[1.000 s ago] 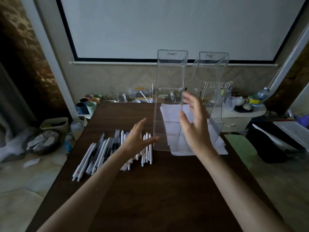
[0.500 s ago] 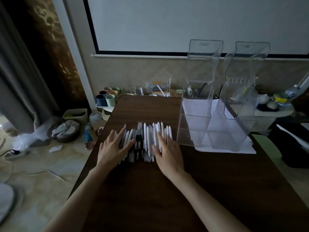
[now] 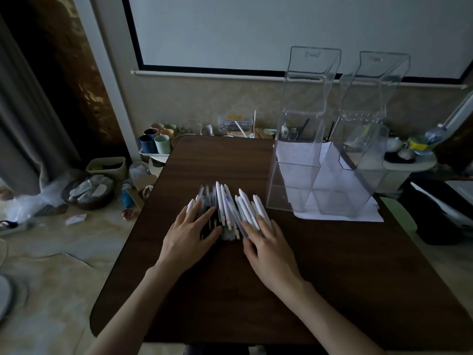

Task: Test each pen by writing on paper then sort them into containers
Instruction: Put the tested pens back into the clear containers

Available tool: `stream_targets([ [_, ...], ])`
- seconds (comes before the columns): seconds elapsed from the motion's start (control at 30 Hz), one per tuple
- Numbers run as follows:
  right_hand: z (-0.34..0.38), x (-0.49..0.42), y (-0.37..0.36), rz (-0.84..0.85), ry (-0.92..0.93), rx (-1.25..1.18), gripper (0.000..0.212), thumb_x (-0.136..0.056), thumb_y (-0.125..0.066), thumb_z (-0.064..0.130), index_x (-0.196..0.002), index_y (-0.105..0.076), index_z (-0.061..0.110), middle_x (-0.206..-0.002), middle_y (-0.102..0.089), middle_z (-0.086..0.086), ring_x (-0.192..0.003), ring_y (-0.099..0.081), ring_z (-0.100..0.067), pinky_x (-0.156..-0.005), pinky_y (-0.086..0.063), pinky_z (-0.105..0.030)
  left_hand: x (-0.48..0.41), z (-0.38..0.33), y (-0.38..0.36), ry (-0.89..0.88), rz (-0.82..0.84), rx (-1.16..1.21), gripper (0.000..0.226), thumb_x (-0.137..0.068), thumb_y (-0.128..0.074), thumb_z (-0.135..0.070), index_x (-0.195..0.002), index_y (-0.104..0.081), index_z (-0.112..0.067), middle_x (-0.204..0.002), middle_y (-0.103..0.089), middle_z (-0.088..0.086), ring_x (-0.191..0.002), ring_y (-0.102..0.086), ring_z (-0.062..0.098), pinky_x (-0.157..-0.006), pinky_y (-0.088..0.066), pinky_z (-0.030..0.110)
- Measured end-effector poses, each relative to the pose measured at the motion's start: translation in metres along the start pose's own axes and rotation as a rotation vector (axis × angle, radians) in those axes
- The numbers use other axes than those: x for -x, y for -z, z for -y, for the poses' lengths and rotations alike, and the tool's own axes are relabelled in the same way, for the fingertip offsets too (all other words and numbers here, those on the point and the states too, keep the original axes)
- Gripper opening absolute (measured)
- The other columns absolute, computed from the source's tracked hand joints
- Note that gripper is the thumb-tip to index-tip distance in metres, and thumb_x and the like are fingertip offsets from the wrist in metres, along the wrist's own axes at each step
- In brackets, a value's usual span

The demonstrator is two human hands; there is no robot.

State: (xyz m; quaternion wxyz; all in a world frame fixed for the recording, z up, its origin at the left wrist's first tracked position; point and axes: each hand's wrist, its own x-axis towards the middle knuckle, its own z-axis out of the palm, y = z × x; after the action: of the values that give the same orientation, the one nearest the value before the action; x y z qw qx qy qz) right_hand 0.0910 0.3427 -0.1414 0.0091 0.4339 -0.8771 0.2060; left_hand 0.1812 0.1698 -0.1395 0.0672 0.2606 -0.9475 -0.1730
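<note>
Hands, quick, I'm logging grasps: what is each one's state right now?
Left hand: open, flat fingers against the pens.
Right hand: open, fingers resting on the pens.

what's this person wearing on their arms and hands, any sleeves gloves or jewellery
Nothing shows. The left hand and right hand are ungloved, and both forearms are bare to the frame's bottom edge: no sleeves, watch, bracelet or rings visible.

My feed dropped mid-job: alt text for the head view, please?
The left hand and right hand lie flat on either side of a bunch of pens on the dark table. Two clear containers stand on paper right of it.
</note>
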Motion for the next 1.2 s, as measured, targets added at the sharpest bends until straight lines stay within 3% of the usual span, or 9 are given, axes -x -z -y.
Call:
stream_targets([
  [0.13,-0.015,0.028,0.006,-0.007,0.024,0.024,0.042,-0.098,-0.044,0.033,-0.139,-0.046,0.023,-0.149,-0.035,-0.004,-0.140,-0.028,-0.027,-0.113,-0.011,-0.028,0.020,-0.005,0.001,-0.017,-0.022,0.029,0.058,-0.090,-0.037,-0.060,-0.144,-0.022,-0.044,-0.157,-0.001,-0.011,-0.143,0.000,0.014,-0.107,-0.030,0.039],
  [0.27,-0.025,0.041,0.018,-0.055,-0.044,-0.083,0.041,-0.087,-0.063,0.023,-0.127,-0.056,0.016,-0.143,-0.039,-0.010,-0.126,-0.046,-0.027,-0.103,-0.040,-0.028,0.028,-0.015,0.002,-0.005,-0.023,0.041,0.059,-0.090,-0.041,-0.057,-0.145,-0.025,-0.040,-0.157,-0.005,-0.007,-0.143,-0.004,0.019,-0.108,-0.027,0.040],
  [0.37,-0.019,0.027,0.034,0.026,-0.165,-0.041,0.068,-0.081,-0.068,0.035,-0.136,-0.031,0.018,-0.144,-0.029,-0.012,-0.119,-0.048,-0.030,-0.091,-0.050,-0.035,0.024,-0.020,0.006,0.022,-0.024,0.043,0.061,-0.090,-0.045,-0.055,-0.145,-0.026,-0.036,-0.157,-0.005,0.002,-0.142,-0.010,0.025,-0.110,-0.025,0.043],
  [0.5,-0.018,-0.015,0.050,0.236,-0.394,-0.079,0.093,-0.082,-0.057,0.062,-0.148,-0.013,0.014,-0.149,-0.027,-0.014,-0.134,-0.032,-0.030,-0.103,-0.037,-0.041,0.017,-0.025,0.009,0.071,-0.013,0.043,0.065,-0.089,-0.048,-0.053,-0.146,-0.024,-0.033,-0.156,0.000,0.012,-0.141,-0.008,0.034,-0.113,-0.016,0.046],
  [0.67,-0.025,-0.032,0.045,0.260,-0.473,-0.122,0.076,-0.081,-0.065,0.052,-0.134,-0.039,0.005,-0.134,-0.038,-0.014,-0.119,-0.044,-0.028,-0.086,-0.043,-0.032,0.018,-0.028,0.006,0.084,-0.052,0.053,0.062,-0.091,-0.047,-0.050,-0.145,-0.025,-0.029,-0.156,-0.002,0.012,-0.143,-0.002,0.032,-0.114,-0.010,0.046],
  [0.77,-0.030,-0.034,0.048,0.308,-0.485,-0.237,0.052,-0.080,-0.069,0.035,-0.115,-0.049,0.002,-0.106,-0.054,-0.010,-0.089,-0.058,-0.023,-0.060,-0.041,-0.024,0.017,-0.029,0.003,0.091,-0.049,0.087,0.060,-0.092,-0.047,-0.049,-0.144,-0.028,-0.026,-0.156,-0.005,0.010,-0.143,-0.004,0.030,-0.114,-0.012,0.044],
  [0.83,-0.032,-0.032,0.048,0.276,-0.466,-0.224,0.035,-0.081,-0.066,0.022,-0.104,-0.048,0.003,-0.095,-0.053,-0.008,-0.071,-0.054,-0.018,-0.050,-0.034,-0.023,0.016,-0.031,0.000,0.077,-0.088,0.105,0.060,-0.092,-0.049,-0.046,-0.144,-0.029,-0.024,-0.156,-0.008,0.010,-0.143,-0.003,0.029,-0.114,-0.011,0.044],
  [0.93,-0.035,-0.031,0.048,0.185,-0.420,-0.195,0.026,-0.087,-0.062,0.019,-0.104,-0.051,0.003,-0.092,-0.051,-0.005,-0.069,-0.051,-0.016,-0.048,-0.030,-0.021,0.017,-0.035,-0.003,0.045,-0.153,0.146,0.057,-0.092,-0.052,-0.040,-0.142,-0.033,-0.021,-0.155,-0.012,0.011,-0.143,-0.001,0.029,-0.114,-0.009,0.044],
  [1.2,-0.055,-0.034,0.070,0.281,-0.395,-0.426,0.021,-0.096,-0.047,0.019,-0.114,-0.049,0.007,-0.100,-0.063,-0.006,-0.082,-0.063,-0.015,-0.061,-0.043,-0.023,0.014,-0.038,-0.002,0.023,-0.191,0.199,0.049,-0.092,-0.054,-0.032,-0.137,-0.041,-0.017,-0.152,-0.021,0.011,-0.143,-0.007,0.029,-0.114,-0.014,0.045],
])
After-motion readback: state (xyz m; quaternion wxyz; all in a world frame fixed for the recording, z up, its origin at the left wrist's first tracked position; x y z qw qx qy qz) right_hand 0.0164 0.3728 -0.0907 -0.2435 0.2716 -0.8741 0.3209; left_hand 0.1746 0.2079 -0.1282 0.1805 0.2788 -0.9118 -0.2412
